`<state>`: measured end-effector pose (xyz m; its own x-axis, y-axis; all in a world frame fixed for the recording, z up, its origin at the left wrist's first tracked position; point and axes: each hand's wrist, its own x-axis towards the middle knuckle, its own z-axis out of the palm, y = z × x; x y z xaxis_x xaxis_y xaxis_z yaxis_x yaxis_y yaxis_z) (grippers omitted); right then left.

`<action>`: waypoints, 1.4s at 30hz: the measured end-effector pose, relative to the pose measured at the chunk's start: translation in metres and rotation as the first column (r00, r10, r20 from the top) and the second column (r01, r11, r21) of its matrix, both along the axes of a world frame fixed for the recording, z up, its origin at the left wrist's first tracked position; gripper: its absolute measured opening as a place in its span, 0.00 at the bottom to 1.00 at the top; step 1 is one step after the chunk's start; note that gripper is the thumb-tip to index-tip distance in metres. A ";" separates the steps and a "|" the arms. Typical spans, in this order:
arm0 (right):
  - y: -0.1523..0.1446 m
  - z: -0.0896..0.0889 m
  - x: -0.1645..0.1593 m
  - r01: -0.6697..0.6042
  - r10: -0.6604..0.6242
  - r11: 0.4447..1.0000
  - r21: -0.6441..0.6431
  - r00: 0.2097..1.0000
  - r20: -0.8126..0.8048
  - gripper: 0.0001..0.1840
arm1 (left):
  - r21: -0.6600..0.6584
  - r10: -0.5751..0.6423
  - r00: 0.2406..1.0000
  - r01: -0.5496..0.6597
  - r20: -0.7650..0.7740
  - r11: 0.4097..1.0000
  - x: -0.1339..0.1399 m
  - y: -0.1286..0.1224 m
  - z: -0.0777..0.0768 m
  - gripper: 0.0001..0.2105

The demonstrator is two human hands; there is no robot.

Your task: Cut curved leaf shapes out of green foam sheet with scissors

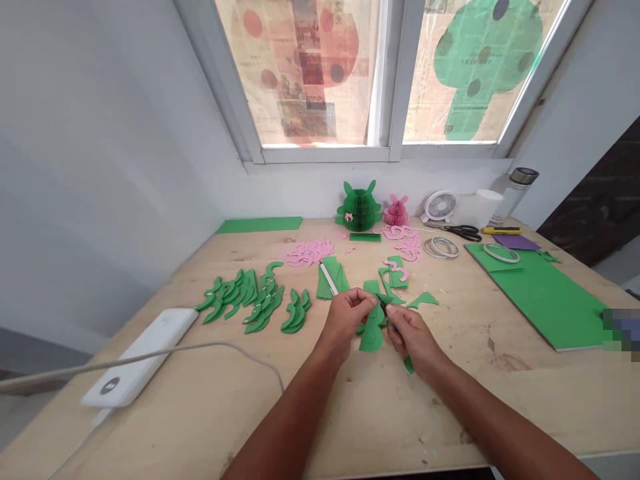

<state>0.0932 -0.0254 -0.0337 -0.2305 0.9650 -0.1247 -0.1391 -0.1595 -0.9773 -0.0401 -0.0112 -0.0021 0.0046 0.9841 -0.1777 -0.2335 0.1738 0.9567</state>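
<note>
Your left hand is closed in a pinch, thumb against forefinger, and has hold of a green piece near its upper part. That piece is in front of you over the middle of the table, its lower end hanging toward you and bearing a faint drawn outline. Your right hand is curled shut around a dark tool; most of it is hidden by your fingers, so you cannot tell its exact kind, but its tip meets green paper close beside your left fingertips. A bit of green shows just below your right hand. Just beyond your left hand, a white pen-shaped thing lies on green sheets. To your left are stacks of curved green cut-outs, and farther left a white power bank with a cable crossing over it. Pink cut-outs lie in a heap past the sheets. Near the wall stand a green paper figure, a smaller pink one and a fan. Black-handled scissors lie near two tape rolls, and a green board is well to your right.
</note>
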 end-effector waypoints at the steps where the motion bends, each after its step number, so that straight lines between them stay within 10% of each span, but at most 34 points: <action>1: 0.000 0.000 0.000 0.000 0.000 1.000 0.003 1.000 -0.003 0.24 | -0.002 0.001 1.000 -0.001 0.003 1.000 0.000 0.000 0.000 0.08; 42: 0.002 0.002 0.003 0.071 -0.069 0.997 0.026 0.996 -0.061 0.18 | -0.022 0.008 0.991 -0.005 0.137 1.000 0.004 -0.002 -0.007 0.10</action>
